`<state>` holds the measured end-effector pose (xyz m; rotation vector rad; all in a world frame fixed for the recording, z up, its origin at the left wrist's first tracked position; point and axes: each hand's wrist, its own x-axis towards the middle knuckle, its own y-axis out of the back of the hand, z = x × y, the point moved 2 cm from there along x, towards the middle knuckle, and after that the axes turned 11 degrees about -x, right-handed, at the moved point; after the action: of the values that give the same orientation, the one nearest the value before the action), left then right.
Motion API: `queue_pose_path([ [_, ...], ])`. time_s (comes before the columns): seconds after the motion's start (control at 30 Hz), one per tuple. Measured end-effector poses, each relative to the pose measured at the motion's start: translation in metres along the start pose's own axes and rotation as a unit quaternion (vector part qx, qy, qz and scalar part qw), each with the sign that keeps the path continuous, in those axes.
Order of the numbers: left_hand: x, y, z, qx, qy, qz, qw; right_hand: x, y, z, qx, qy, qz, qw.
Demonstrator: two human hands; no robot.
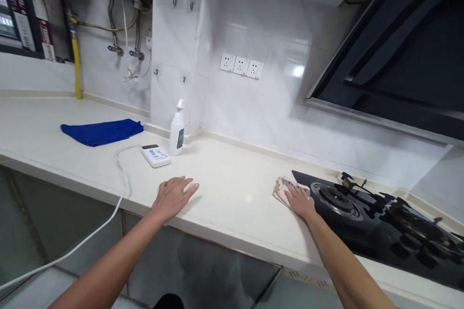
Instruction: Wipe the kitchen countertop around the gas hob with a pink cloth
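My left hand (174, 196) lies flat on the white countertop (232, 188), fingers spread, holding nothing. My right hand (300, 201) presses palm-down on a pinkish cloth (282, 187) at the left edge of the black gas hob (366, 231). The fingers lie over the cloth, and part of it sticks out beyond them toward the wall.
A white spray bottle (177, 130) stands near the wall corner beside a white power strip (155, 155) whose cable (119, 188) hangs over the counter edge. A blue cloth (101, 132) lies at left. The dark range hood (398, 48) overhangs the hob burners (335, 196).
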<state>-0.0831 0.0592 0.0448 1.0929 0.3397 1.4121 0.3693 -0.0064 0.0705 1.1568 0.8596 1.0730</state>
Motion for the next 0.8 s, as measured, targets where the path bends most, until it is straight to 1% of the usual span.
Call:
queue_pose_path([
  [0.07, -0.001, -0.002, 0.0, 0.003, -0.01, 0.002, 1.0, -0.015, -0.015, 0.012, -0.005, -0.039, -0.004, 0.999],
  [0.13, -0.001, -0.005, 0.0, 0.008, -0.028, 0.002, 1.0, -0.033, -0.031, 0.012, -0.009, -0.051, -0.003, 0.999],
  [0.2, -0.001, -0.007, 0.001, 0.012, -0.043, -0.004, 0.999, -0.053, -0.04, 0.002, -0.008, -0.033, 0.003, 0.999],
  [0.27, 0.0, -0.008, 0.003, 0.01, -0.048, -0.018, 0.999, -0.069, -0.038, -0.017, 0.006, -0.011, 0.003, 1.0],
  [0.33, 0.0, -0.007, 0.005, 0.002, -0.043, -0.033, 0.999, -0.078, -0.026, -0.047, 0.038, 0.014, -0.008, 0.999],
  [0.4, 0.001, -0.006, 0.007, -0.008, -0.035, -0.042, 0.998, -0.081, -0.006, -0.09, 0.077, 0.063, -0.018, 0.995],
  [0.47, 0.002, -0.004, 0.008, -0.015, -0.024, -0.048, 0.998, -0.082, 0.017, -0.143, 0.11, 0.142, -0.019, 0.984],
  [0.57, 0.005, -0.003, 0.003, -0.018, -0.004, -0.056, 0.998, -0.087, 0.046, -0.22, 0.142, 0.272, 0.008, 0.952],
  [0.63, 0.009, -0.003, -0.002, -0.023, 0.008, -0.056, 0.998, -0.095, 0.057, -0.256, 0.143, 0.336, 0.04, 0.93],
  [0.7, 0.012, -0.002, -0.007, -0.029, 0.017, -0.05, 0.998, -0.106, 0.061, -0.272, 0.13, 0.363, 0.082, 0.919],
  [0.73, 0.014, -0.001, -0.008, -0.031, 0.02, -0.046, 0.998, -0.112, 0.06, -0.272, 0.121, 0.368, 0.102, 0.916],
  [0.8, 0.015, 0.001, -0.009, -0.03, 0.021, -0.042, 0.998, -0.123, 0.053, -0.261, 0.103, 0.37, 0.132, 0.914],
])
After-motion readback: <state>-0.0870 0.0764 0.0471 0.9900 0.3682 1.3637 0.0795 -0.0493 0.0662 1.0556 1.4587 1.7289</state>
